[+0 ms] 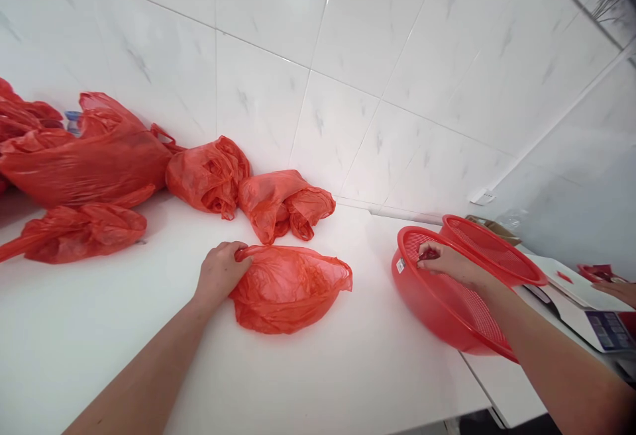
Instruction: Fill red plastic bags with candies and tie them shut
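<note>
Finds an open red bag [293, 292] on the white tabletop [368, 375], mouth spread wide and facing upward. Grips the left rim of the open red bag with the left hand [221, 273], fingers closed on the thin film at the edge. Reaches with the right hand [447, 263] into a red mesh basket [422, 306], located right of the open red bag and well apart from it. Pinches with those fingers a small dark-red item [427, 255], too small to identify. Notes a white label [400, 265] on the outer wall facing the open red bag. Records a second red basket [489, 246] farther right of the open red bag and set back from it. Lists a bunched red bag [283, 200] just behind the open red bag, and a rounded red bag [206, 173] behind and to the left of it. Observes a large red bag [94, 167] and a crumpled red bag [89, 230] farther left of the open red bag. Locates a white scale [576, 322] with a dark keypad far to the right of the open red bag, near another person's hand [619, 292], partly cut off by the frame edge.
</note>
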Motion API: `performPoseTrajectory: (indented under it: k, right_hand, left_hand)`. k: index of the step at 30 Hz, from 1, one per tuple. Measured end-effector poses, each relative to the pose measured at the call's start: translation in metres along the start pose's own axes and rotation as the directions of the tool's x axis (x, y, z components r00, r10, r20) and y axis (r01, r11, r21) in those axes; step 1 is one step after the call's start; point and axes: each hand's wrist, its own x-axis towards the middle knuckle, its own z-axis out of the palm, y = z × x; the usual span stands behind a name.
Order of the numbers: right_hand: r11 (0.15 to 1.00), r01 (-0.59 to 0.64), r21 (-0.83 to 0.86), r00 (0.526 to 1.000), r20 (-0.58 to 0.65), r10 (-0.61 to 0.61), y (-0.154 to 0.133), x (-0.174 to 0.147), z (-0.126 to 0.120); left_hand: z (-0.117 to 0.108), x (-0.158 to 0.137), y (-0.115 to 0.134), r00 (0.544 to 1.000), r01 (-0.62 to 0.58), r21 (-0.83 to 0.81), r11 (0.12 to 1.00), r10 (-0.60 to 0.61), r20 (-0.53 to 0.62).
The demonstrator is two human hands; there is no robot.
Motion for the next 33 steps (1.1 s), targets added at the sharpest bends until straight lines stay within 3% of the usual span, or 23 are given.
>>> performPoseTrajectory:
  k: [4,7,10,13,17,20,22,24,28,30,33]
  right_hand:
    - [1.000,0.022,-0.012,0.993,-0.115,-0.024,-0.034,-0.002,0.011]
    - [0.960,0.217,-0.175,0.963,-0.125,-0.241,-0.065,-0.003,0.034]
    - [0.813,0.487,-0.318,0.863,0.030,-0.505,-0.095,-0.004,0.071]
    - [0.597,0.674,-0.434,0.722,0.218,-0.656,-0.121,-0.006,0.118]
    - [0.409,0.758,-0.508,0.624,0.382,-0.681,-0.142,-0.006,0.173]
    - [0.394,0.791,-0.468,0.603,0.485,-0.633,-0.148,-0.007,0.194]
    - [0.458,0.795,-0.399,0.607,0.519,-0.601,-0.150,-0.010,0.194]
    - [0.531,0.768,-0.358,0.639,0.479,-0.601,-0.150,-0.014,0.183]
    - [0.690,0.599,-0.407,0.790,0.158,-0.593,-0.138,-0.014,0.137]
    - [0.761,0.454,-0.463,0.855,-0.015,-0.519,-0.119,-0.010,0.106]
    - [0.797,0.179,-0.577,0.905,-0.221,-0.363,-0.079,-0.004,0.060]
  left_hand:
    - [0.000,0.000,0.001,1.000,0.003,-0.005,1.000,-0.003,-0.012]
    - [0.000,-0.001,0.003,1.000,0.005,-0.036,0.999,-0.006,-0.021]
    - [-0.002,-0.002,0.004,0.999,0.047,-0.117,0.992,-0.049,-0.010]
    - [-0.005,-0.005,0.006,0.996,0.094,-0.182,0.979,-0.095,0.004]
    - [-0.008,-0.006,0.008,0.993,0.115,-0.232,0.966,-0.117,0.005]
    - [-0.007,-0.005,0.007,0.993,0.114,-0.246,0.963,-0.120,-0.008]
    - [-0.006,-0.004,0.005,0.994,0.103,-0.238,0.966,-0.111,-0.021]
    - [-0.005,-0.003,0.003,0.994,0.093,-0.228,0.969,-0.102,-0.030]
    - [-0.003,-0.002,0.002,0.995,0.086,-0.194,0.977,-0.095,-0.038]
    - [-0.003,-0.002,0.002,0.995,0.085,-0.187,0.979,-0.093,-0.032]
    - [-0.003,-0.004,0.004,0.995,0.095,-0.191,0.977,-0.101,-0.022]
